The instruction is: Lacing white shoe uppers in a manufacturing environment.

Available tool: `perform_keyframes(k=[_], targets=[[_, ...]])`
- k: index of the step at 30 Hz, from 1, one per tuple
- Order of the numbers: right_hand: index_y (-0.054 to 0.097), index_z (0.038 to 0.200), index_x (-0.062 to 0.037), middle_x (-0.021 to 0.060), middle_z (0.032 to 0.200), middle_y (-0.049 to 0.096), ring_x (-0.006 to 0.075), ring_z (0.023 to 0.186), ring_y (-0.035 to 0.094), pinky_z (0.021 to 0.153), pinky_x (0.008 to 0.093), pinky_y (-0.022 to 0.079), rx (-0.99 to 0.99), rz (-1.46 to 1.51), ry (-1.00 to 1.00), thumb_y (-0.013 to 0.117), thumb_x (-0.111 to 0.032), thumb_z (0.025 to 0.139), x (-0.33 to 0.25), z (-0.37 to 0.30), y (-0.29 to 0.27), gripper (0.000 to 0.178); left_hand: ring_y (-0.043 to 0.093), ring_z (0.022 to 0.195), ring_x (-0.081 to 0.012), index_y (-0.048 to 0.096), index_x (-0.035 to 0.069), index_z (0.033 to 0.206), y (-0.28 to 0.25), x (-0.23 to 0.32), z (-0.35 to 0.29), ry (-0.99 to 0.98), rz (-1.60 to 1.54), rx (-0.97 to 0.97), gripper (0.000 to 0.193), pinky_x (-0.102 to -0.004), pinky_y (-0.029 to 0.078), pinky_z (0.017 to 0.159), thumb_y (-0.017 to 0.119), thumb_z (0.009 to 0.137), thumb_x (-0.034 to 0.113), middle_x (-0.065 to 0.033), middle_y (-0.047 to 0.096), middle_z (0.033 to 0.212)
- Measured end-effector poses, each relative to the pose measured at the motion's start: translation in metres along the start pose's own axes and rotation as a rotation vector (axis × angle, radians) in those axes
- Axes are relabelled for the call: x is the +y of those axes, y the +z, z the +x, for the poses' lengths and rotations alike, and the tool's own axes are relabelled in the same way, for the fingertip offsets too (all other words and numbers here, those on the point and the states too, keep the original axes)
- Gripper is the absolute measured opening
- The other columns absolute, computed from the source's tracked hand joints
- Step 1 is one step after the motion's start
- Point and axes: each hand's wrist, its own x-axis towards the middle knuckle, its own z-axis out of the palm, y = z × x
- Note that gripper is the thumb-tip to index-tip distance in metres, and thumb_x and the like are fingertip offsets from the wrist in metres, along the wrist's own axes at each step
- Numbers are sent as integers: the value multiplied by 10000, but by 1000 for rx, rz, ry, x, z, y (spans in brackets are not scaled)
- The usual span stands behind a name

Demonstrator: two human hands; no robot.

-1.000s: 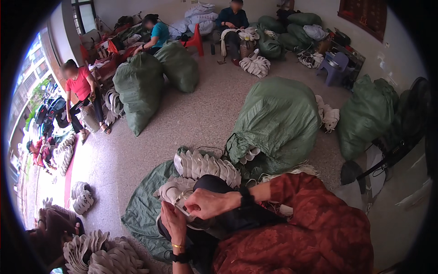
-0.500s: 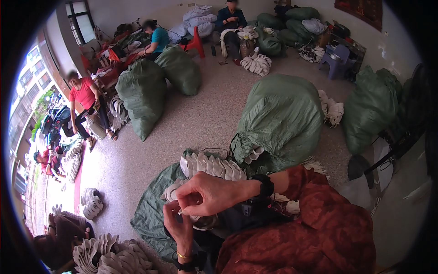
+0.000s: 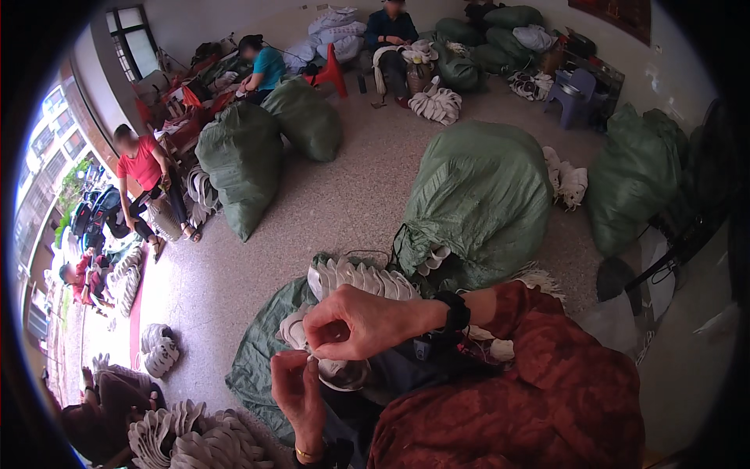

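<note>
Over my lap, my right hand [image 3: 367, 324] is closed, its thumb and index finger pinched together. Just below it my left hand [image 3: 299, 395] is closed in a pinch too, fingertips nearly touching those of the right. Whatever sits between the fingers is too small to make out. White curved pieces like shoe uppers [image 3: 291, 328] lie behind the fingertips, and another white piece [image 3: 344, 375] rests under my right hand. Beyond my hands, a row of similar white pieces [image 3: 359, 277] lies stacked on a green sheet [image 3: 262, 344].
A large green sack [image 3: 484, 195] stands ahead, white pieces showing at its mouth. Other green sacks [image 3: 241, 160] stand at left and right [image 3: 637, 180]. Piles of white pieces [image 3: 211, 438] lie at lower left. Several people sit around the room, one in a red shirt [image 3: 144, 164].
My left hand has shifted slightly left and down, its fingers curling tighter. The right hand has stayed nearly in place. The person in red has bent the head down.
</note>
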Motion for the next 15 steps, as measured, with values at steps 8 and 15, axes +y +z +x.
perform_keyframes(k=[8,15], targets=[[658,817,-28,-2,666,621,56,619,553,561,255,438,-41,15,31,691,-86,846,1,-2,2,74,536,857,-89,532,-17,978,3,6,-2,30,19,-27,97,-221,440,780,608,943,-66,-52,559,944],[658,1047,-4,23,920,701,69,795,641,723,258,535,-35,249,6,719,-12,863,11,1,6,194,535,838,-73,537,-1,988,4,1,-2,-27,-99,50,65,-215,430,753,602,986,9,-33,569,936]])
